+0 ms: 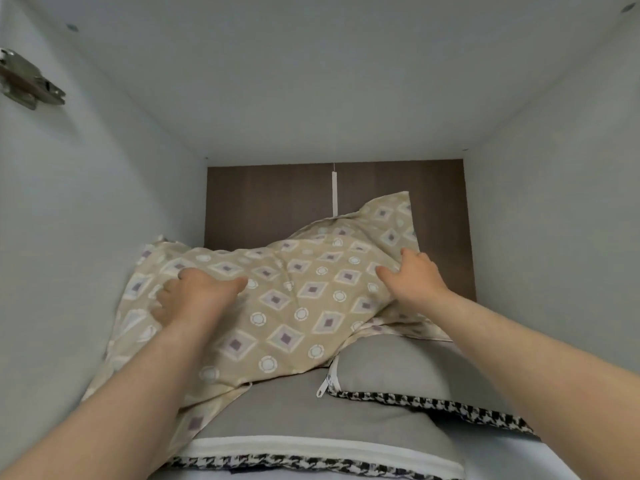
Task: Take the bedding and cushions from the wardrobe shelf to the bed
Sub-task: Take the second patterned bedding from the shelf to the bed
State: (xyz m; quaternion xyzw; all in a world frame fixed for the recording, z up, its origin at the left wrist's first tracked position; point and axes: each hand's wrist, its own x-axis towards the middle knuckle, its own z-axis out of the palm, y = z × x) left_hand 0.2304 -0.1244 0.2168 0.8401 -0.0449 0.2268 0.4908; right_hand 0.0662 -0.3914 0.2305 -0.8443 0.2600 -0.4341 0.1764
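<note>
A beige pillow [294,299] with a diamond and circle pattern lies on top of the pile inside the wardrobe compartment, its far right corner raised against the back. My left hand [194,296] grips its left side, fingers dug into the fabric. My right hand [412,275] holds its right edge. Under it lie two grey cushions with houndstooth trim: one at the right [408,372] with a white zip, one at the front [294,414] with a white band.
White side walls [86,237] and a white top panel enclose the compartment. The back panel [270,202] is dark brown with a white strip down its middle. A metal hinge [27,81] sticks out at the upper left.
</note>
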